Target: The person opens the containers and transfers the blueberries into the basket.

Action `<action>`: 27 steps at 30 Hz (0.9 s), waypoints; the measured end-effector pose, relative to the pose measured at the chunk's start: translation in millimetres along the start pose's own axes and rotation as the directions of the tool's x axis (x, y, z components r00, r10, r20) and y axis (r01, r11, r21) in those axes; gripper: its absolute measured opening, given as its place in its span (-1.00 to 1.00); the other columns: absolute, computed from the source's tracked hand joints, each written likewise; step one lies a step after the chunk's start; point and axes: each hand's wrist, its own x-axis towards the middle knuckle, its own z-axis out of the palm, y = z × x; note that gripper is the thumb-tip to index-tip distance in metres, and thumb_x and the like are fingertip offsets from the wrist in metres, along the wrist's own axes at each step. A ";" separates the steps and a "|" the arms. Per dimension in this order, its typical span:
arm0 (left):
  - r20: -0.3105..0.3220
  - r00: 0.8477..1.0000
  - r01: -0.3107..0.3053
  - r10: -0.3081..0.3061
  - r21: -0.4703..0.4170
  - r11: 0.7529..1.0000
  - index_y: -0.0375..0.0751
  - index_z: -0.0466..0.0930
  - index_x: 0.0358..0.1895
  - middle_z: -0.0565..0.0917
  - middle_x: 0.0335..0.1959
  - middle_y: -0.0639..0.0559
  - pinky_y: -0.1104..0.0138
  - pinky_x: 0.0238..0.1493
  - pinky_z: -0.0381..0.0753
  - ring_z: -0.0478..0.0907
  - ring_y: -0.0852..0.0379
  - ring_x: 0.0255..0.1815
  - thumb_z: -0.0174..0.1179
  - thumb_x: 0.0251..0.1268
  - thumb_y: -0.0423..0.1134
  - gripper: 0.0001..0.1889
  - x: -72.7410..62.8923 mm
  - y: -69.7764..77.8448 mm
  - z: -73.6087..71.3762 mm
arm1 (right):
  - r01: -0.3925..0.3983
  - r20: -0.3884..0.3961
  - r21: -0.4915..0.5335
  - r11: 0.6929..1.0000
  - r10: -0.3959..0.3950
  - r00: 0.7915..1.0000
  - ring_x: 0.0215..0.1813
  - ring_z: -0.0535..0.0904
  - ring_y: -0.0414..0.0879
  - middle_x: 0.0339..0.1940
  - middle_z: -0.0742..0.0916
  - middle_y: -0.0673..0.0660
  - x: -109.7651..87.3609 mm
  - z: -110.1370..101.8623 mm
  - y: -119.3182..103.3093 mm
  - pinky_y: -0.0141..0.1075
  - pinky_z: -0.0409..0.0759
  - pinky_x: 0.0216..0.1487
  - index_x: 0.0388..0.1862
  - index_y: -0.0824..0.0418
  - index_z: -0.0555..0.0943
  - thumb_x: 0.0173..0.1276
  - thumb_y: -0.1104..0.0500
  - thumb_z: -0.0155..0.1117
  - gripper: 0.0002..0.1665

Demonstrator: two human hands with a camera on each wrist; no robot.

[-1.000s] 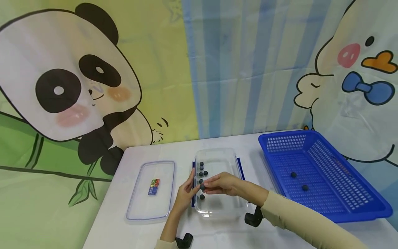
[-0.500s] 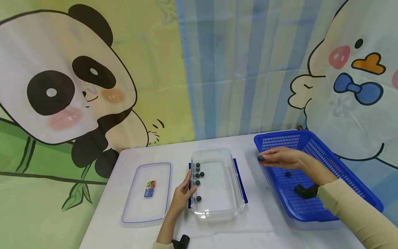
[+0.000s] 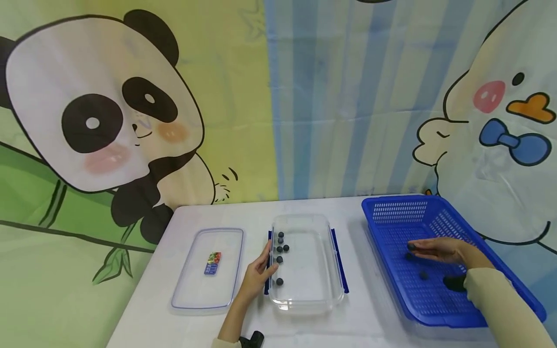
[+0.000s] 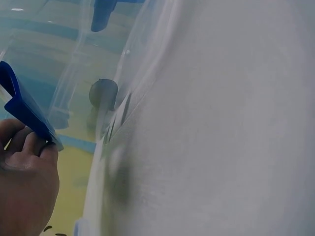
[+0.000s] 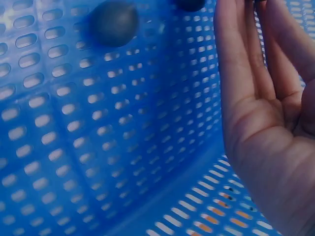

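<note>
In the head view, my right hand point(image 3: 439, 252) is low inside the blue plastic basket point(image 3: 518, 295), pinching a dark blueberry point(image 3: 411, 246) at its fingertips. Two more blueberries lie on the basket floor, one right below the fingertips and one nearer point(image 3: 423, 275). The right wrist view has a blueberry point(image 5: 114, 23) close beside the hand. My left hand point(image 3: 254, 278) grips the left side of a clear lidless container point(image 3: 311, 299), thumb at the rim. In the left wrist view its fingers curl at the blue side clip point(image 4: 29, 108). Several blueberries point(image 3: 280, 281) lie along that container's left side.
A clear lid point(image 3: 187, 290) with a coloured label lies left of the container on the white table point(image 3: 344, 208). Under the blue basket shows a clear tray point(image 3: 426, 331). A cartoon-printed curtain point(image 3: 330, 106) hangs behind the table.
My right hand has carried a blueberry from the clear container rightward, over the basket's left rim and down into the basket. My left hand has stayed at the container's side.
</note>
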 end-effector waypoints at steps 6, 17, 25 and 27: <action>0.008 1.000 0.008 -0.008 0.004 1.000 -0.37 0.03 0.39 0.00 0.43 -0.19 0.52 0.30 0.02 -0.07 -0.03 0.42 0.13 0.27 -0.36 -0.33 -0.8 0.6 1.6 | -0.020 -0.107 0.103 0.994 0.031 0.994 0.08 0.55 0.03 -0.05 0.67 0.18 0.2 -6.5 11.9 -0.15 0.23 0.33 -0.10 0.22 0.67 0.49 0.34 -0.21 -0.57; 0.006 1.000 -0.005 0.005 0.005 1.000 -0.38 0.03 0.39 0.00 0.43 -0.20 0.54 0.29 0.03 -0.07 -0.07 0.42 0.11 0.27 -0.42 -0.34 0.8 1.0 1.6 | -0.009 -0.311 0.026 1.000 0.017 0.950 -0.02 0.61 0.02 -0.14 0.69 0.15 -5.2 -13.2 18.4 -0.10 0.38 0.25 -0.20 0.27 0.69 0.42 0.35 -0.02 -0.71; 0.004 1.000 0.000 0.000 -0.009 1.000 -0.40 0.02 0.38 0.00 0.43 -0.19 0.53 0.30 0.02 -0.06 -0.04 0.42 0.13 0.26 -0.38 -0.32 0.5 0.7 2.2 | 0.017 -0.349 -0.235 0.972 -0.101 0.932 0.02 0.59 -0.03 -0.04 0.66 0.13 -1.4 17.5 -19.6 -0.04 0.33 0.28 0.11 0.42 0.50 0.40 0.25 0.06 -0.63; 0.004 1.000 -0.004 0.005 -0.029 1.000 -0.42 0.01 0.38 0.00 0.43 -0.19 0.52 0.31 0.01 -0.06 -0.04 0.42 0.13 0.26 -0.39 -0.32 -0.1 0.9 2.1 | 0.040 -0.330 -0.330 0.943 -0.154 0.931 0.05 0.58 -0.05 -0.03 0.66 0.10 4.0 36.8 -34.2 -0.08 0.39 0.24 0.22 0.49 0.35 0.42 0.23 0.04 -0.52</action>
